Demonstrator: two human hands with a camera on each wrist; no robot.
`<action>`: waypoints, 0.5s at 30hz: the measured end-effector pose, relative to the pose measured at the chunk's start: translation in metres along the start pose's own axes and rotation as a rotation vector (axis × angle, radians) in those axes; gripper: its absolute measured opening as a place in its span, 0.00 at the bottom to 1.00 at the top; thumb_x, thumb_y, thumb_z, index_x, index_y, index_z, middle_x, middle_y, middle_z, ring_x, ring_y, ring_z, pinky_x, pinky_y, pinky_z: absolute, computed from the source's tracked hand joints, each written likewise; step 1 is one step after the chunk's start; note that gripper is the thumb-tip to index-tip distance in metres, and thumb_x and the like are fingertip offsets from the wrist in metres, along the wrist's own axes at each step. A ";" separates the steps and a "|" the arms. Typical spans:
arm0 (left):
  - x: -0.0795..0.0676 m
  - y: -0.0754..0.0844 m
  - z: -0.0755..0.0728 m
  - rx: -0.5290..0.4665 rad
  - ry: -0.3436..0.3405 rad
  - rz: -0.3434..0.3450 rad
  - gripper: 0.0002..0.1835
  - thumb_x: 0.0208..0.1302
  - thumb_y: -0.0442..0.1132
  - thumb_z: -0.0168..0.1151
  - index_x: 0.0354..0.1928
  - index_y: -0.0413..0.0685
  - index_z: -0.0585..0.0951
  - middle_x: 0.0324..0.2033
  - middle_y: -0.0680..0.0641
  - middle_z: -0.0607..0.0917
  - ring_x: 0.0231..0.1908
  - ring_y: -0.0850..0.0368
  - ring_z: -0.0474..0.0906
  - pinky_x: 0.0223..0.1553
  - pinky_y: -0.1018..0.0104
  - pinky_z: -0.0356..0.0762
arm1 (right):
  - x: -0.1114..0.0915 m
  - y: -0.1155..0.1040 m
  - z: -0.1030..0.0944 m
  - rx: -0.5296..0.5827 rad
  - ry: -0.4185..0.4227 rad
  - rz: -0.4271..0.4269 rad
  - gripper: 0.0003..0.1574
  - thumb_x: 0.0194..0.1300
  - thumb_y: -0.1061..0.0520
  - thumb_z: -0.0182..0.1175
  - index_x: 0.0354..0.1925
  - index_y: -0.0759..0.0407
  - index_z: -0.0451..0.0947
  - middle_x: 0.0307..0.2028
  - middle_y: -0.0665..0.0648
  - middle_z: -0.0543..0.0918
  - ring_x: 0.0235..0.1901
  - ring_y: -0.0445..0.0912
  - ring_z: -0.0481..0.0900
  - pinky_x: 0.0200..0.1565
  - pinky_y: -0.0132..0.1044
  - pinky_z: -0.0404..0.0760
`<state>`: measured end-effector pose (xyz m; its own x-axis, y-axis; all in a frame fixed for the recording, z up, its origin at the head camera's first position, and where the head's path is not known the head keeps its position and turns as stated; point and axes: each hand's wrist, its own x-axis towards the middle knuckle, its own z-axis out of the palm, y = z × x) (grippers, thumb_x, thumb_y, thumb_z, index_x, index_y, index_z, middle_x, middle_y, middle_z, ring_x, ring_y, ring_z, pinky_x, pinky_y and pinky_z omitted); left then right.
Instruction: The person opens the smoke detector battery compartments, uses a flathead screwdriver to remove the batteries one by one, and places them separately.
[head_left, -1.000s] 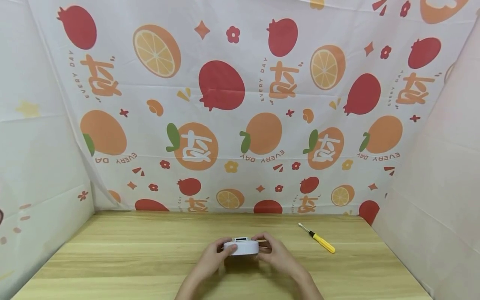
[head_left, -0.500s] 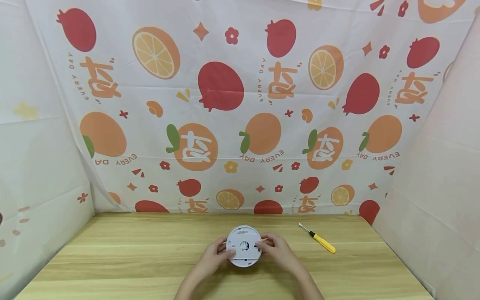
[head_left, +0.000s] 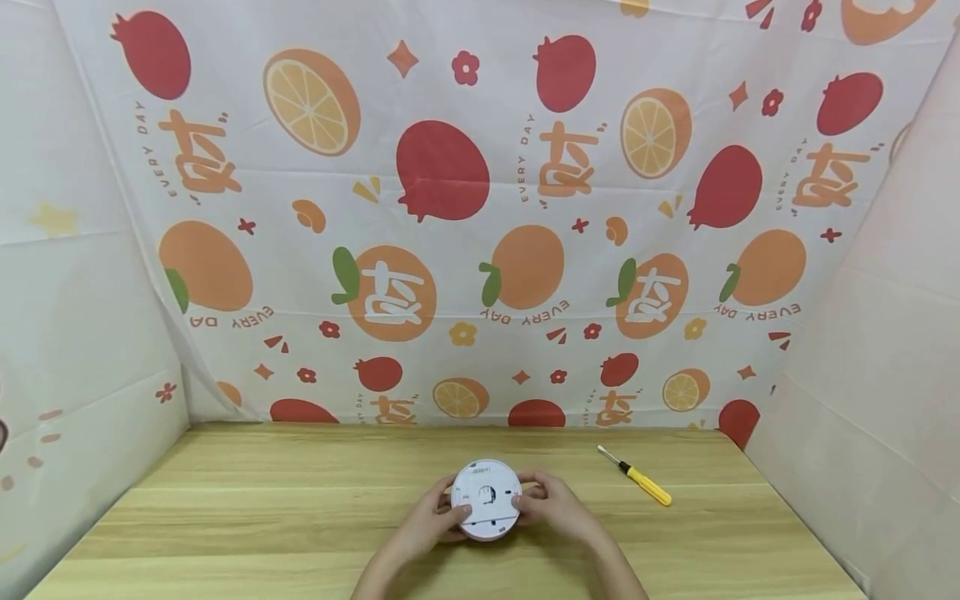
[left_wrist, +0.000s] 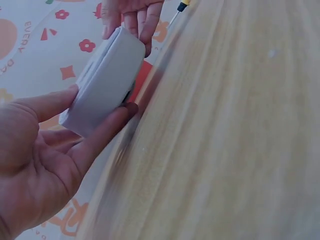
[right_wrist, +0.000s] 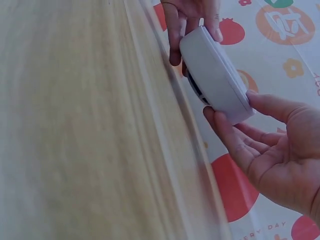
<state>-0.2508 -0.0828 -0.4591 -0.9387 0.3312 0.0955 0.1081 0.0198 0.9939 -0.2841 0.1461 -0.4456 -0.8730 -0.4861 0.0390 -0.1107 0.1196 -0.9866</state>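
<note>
A round white device that looks like a smoke alarm point(head_left: 480, 482) is held above the table, its flat back with a central hole tilted up towards the head camera. My left hand point(head_left: 427, 520) grips its left rim, thumb on the back face and fingers beneath. Opposite, my right hand point(head_left: 557, 505) pinches the right rim in the same way. From the left wrist, the alarm's smooth side wall point(left_wrist: 107, 82) shows between both hands. Seen from the right wrist, a dark slot lies along the lower edge of the alarm point(right_wrist: 215, 75).
A screwdriver point(head_left: 647, 485) with a yellow and black handle lies on the wooden table point(head_left: 300, 500), right of the hands. Behind the table hangs a fruit-printed cloth point(head_left: 465, 358), with pale cloth walls at both sides.
The smoke alarm has turned from edge-on, showing a small dark window on top, to back face up. Over the last half second it has tipped and lowered slightly, while both hands keep their grip.
</note>
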 end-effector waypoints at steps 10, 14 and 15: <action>-0.004 -0.002 0.001 -0.015 -0.038 -0.069 0.32 0.62 0.30 0.56 0.57 0.15 0.52 0.35 0.38 0.76 0.28 0.46 0.80 0.32 0.56 0.81 | -0.001 0.006 0.002 0.048 0.019 0.109 0.25 0.61 0.65 0.57 0.53 0.80 0.64 0.35 0.62 0.80 0.33 0.49 0.81 0.38 0.41 0.82; -0.005 -0.003 0.002 -0.025 -0.039 -0.095 0.30 0.62 0.31 0.56 0.55 0.15 0.54 0.32 0.40 0.75 0.25 0.50 0.80 0.30 0.59 0.82 | -0.001 0.008 0.002 0.060 0.025 0.111 0.23 0.62 0.66 0.56 0.52 0.80 0.65 0.34 0.61 0.81 0.33 0.47 0.80 0.38 0.41 0.81; -0.005 -0.003 0.002 -0.021 -0.037 -0.099 0.30 0.62 0.31 0.56 0.54 0.15 0.54 0.32 0.41 0.75 0.24 0.51 0.80 0.30 0.59 0.82 | -0.001 0.008 0.002 0.063 0.026 0.108 0.23 0.61 0.66 0.56 0.52 0.81 0.65 0.34 0.61 0.81 0.34 0.47 0.80 0.39 0.42 0.81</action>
<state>-0.2459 -0.0827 -0.4622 -0.9316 0.3635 -0.0048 0.0084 0.0348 0.9994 -0.2831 0.1457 -0.4538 -0.8902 -0.4510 -0.0647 0.0141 0.1147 -0.9933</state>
